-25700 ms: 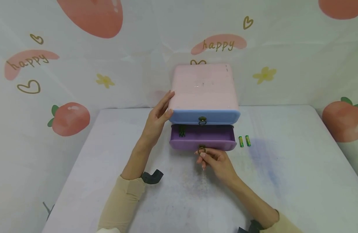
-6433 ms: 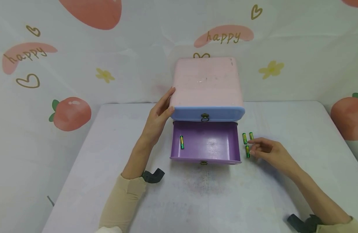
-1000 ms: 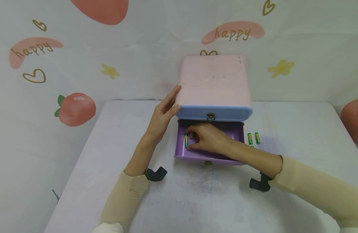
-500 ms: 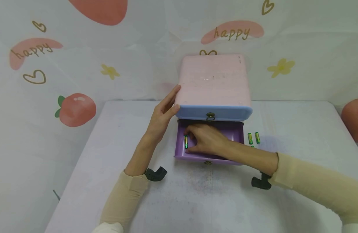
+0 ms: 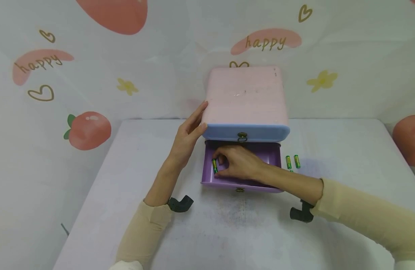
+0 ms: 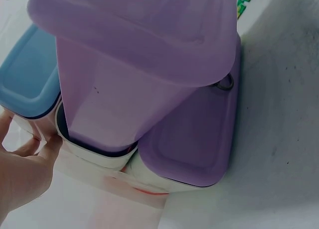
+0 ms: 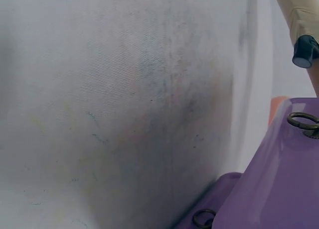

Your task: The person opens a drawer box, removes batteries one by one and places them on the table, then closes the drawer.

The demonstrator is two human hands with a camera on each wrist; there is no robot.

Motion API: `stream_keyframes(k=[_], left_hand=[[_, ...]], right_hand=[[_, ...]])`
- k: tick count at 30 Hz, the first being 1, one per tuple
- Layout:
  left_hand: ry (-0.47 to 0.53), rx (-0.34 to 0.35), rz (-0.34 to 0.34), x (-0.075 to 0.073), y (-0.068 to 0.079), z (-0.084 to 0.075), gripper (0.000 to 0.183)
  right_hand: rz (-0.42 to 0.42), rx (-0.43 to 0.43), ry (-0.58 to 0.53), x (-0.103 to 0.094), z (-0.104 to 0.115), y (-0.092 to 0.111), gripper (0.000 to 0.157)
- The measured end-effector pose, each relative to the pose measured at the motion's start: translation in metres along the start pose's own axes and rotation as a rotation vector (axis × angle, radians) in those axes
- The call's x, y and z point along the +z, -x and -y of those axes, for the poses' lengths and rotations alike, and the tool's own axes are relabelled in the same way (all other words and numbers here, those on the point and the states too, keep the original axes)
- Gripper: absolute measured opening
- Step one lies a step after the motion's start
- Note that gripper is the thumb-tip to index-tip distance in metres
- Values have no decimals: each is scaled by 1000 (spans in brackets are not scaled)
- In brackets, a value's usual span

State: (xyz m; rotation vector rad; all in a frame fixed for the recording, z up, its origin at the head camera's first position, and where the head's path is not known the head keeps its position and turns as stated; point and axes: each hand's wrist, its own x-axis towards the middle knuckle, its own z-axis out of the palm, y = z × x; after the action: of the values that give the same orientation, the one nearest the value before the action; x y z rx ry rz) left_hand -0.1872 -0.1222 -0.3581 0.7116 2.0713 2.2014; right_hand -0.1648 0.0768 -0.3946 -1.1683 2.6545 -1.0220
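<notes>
My left hand (image 5: 185, 144) lies against the left side of a small pink-topped drawer cabinet (image 5: 246, 95), fingers along the wall and thumb by its front edge. Below the blue top drawer (image 5: 264, 132), a purple drawer (image 5: 208, 180) is pulled well out. Inside it, my right hand (image 5: 239, 161) pinches a green-and-yellow battery (image 5: 214, 165) by its ends, between thumb and index finger, near the drawer's left wall. The left wrist view shows another purple drawer (image 6: 192, 134) pushed in underneath. The right wrist view leaves my right hand and the battery out of sight.
Right of the cabinet, two batteries, a left one (image 5: 288, 162) and a right one (image 5: 297, 161), lie on the white table (image 5: 227, 232). The tip of a third battery (image 5: 291, 171) peeks out behind my right forearm. A printed cloth (image 5: 160, 75) hangs behind.
Since the first frame the purple drawer has come further out, and one battery has left it for the table. In the last half second, the battery at my right fingertips has tilted slightly.
</notes>
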Motion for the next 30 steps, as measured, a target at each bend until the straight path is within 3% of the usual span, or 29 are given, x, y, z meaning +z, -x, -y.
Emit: stream_keyframes(k=[14,30], left_hand=[[28,-7,6,1,2,1,57],[53,-13,5,3,2,1,56]], right_hand=[[5,19,-161,-13,6,9,42],[5,36,-201,-25,6,29,46]])
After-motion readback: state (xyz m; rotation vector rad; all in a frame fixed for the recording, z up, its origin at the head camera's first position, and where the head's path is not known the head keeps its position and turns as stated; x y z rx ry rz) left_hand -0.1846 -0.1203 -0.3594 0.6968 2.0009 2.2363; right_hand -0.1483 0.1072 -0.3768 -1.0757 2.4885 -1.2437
